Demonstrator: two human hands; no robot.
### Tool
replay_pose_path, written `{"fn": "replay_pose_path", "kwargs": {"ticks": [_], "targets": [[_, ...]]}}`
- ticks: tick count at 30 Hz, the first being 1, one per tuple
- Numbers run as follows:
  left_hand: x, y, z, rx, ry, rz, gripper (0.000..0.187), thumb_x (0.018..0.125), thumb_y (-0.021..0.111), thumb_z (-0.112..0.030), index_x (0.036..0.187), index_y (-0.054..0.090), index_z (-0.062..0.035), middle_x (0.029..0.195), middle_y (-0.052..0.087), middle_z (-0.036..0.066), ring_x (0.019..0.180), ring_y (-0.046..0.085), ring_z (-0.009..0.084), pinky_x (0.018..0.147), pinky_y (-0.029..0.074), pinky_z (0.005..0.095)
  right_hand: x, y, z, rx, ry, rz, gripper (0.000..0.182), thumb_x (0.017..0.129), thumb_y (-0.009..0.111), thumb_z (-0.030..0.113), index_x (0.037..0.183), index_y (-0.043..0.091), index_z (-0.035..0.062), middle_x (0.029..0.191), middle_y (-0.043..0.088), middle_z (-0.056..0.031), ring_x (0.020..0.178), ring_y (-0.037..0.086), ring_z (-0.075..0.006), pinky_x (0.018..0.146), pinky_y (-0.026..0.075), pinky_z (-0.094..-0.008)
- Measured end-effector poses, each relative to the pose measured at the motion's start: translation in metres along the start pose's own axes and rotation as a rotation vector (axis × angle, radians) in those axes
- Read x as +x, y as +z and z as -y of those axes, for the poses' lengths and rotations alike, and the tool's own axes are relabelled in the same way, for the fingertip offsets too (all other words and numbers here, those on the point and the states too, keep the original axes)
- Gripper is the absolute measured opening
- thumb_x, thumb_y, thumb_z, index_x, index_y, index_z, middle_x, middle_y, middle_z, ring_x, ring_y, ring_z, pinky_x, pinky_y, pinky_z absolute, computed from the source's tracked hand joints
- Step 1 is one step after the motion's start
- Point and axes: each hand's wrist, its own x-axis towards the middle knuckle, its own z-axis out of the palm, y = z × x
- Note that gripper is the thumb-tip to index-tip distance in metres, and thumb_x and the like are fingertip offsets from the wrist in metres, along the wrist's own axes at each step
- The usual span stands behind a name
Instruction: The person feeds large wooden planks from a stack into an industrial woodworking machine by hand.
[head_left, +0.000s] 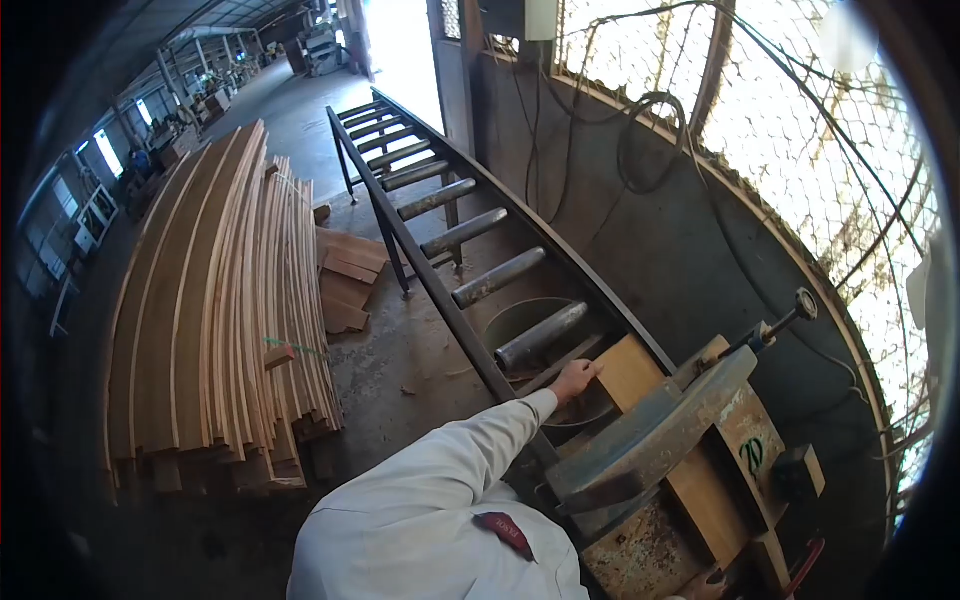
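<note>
A light-brown wooden board lies lengthwise through a worn metal machine, passing beneath its heavy curved arm. The board's far end comes out on the roller side. My left hand reaches across in a white sleeve, its fingers bent and closed at the left edge of that far end. At the bottom edge of the view, my right hand is beside the board's near end. Only a small part of it shows, and most of its fingers are hidden.
A black-framed roller conveyor runs away from the machine. To the left stands a tall stack of long boards, with shorter brown pieces on the floor beside it. A wall with wire mesh and hanging cables borders the right.
</note>
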Motion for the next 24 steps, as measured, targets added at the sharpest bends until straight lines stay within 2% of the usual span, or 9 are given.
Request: {"fn": "replay_pose_path", "kwargs": {"ticks": [2,3,5,8,9,13,17,20,24], "targets": [[0.016,0.004,0.029,0.032,0.092,0.031,0.043,0.093,0.056,-0.041,0.099,0.067,-0.0003,0.099,0.067,0.022,0.093,0.064,0.0352,0.082,0.048,0.0440,0.014,0.066,-0.062,-0.051,0.026,0.094,0.077,0.086,0.049,0.073,0.123,0.063,0.0073,0.123,0.064,-0.0134,0.112,0.061,-0.0335,0.094,0.048,-0.0443],[0.023,0.000,0.047,0.233,0.341,0.030,0.039,0.093,0.056,-0.040,0.098,0.069,-0.0032,0.095,0.070,0.017,0.092,0.066,0.0286,0.080,0.049,0.0413,0.006,0.041,-0.043,-0.091,0.074,0.121,0.078,0.085,0.047,0.074,0.124,0.063,0.0082,0.124,0.064,-0.0133,0.113,0.061,-0.0333,0.093,0.048,-0.0443],[0.033,0.002,0.069,0.269,0.476,0.013,0.036,0.096,0.049,-0.035,0.096,0.068,-0.0045,0.093,0.068,0.018,0.088,0.063,0.0355,0.078,0.049,0.0432,0.005,0.039,-0.039,-0.118,0.048,0.081,0.068,0.089,0.050,0.066,0.118,0.066,0.0067,0.117,0.065,-0.0160,0.106,0.063,-0.0342,0.089,0.049,-0.0431],[0.006,-0.011,0.029,0.171,0.253,0.078,0.041,0.098,0.054,-0.036,0.102,0.068,0.0026,0.098,0.070,0.016,0.092,0.066,0.0261,0.077,0.050,0.0361,0.004,0.047,-0.046,-0.109,0.124,0.126,0.075,0.085,0.050,0.072,0.127,0.061,0.0114,0.132,0.057,-0.0112,0.125,0.051,-0.0307,0.103,0.039,-0.0462],[-0.004,-0.006,0.015,-0.176,-0.083,0.082,0.038,0.098,0.056,-0.032,0.102,0.068,0.0037,0.098,0.070,0.011,0.088,0.065,0.0198,0.075,0.050,0.0353,0.001,0.044,-0.040,-0.063,0.155,0.111,0.078,0.084,0.050,0.075,0.130,0.058,0.0125,0.139,0.053,-0.0098,0.133,0.045,-0.0293,0.109,0.033,-0.0474],[-0.020,0.001,0.022,-0.396,-0.120,-0.054,0.034,0.096,0.060,-0.029,0.101,0.069,0.0038,0.096,0.068,0.008,0.086,0.063,0.0155,0.074,0.048,0.0328,0.000,0.026,-0.026,0.044,0.278,0.254,0.085,0.083,0.048,0.077,0.140,0.048,0.0146,0.154,0.037,-0.0065,0.146,0.024,-0.0248,0.120,0.012,-0.0470],[-0.015,-0.023,0.031,-0.465,-0.090,-0.212,0.037,0.096,0.062,-0.031,0.104,0.066,0.0046,0.095,0.068,0.009,0.086,0.061,0.0171,0.077,0.049,0.0325,0.000,0.026,-0.026,0.032,0.279,0.238,0.084,0.083,0.048,0.077,0.139,0.049,0.0147,0.153,0.038,-0.0058,0.146,0.025,-0.0250,0.120,0.013,-0.0478],[-0.029,-0.066,-0.031,-0.730,-0.090,-0.272,0.031,0.099,0.057,-0.027,0.107,0.061,0.0022,0.096,0.066,0.009,0.087,0.063,0.0187,0.075,0.056,0.0330,0.000,0.032,-0.033,0.020,0.277,0.237,0.082,0.084,0.048,0.076,0.139,0.049,0.0149,0.153,0.037,-0.0064,0.146,0.024,-0.0250,0.120,0.013,-0.0479],[-0.030,-0.124,-0.052,-0.582,0.057,-0.323,0.028,0.099,0.057,-0.025,0.112,0.056,0.0000,0.096,0.064,0.009,0.086,0.067,0.0192,0.072,0.060,0.0317,0.000,0.030,-0.030,0.030,0.274,0.238,0.081,0.086,0.046,0.075,0.140,0.049,0.0150,0.155,0.034,-0.0086,0.147,0.023,-0.0264,0.120,0.013,-0.0484]]}}
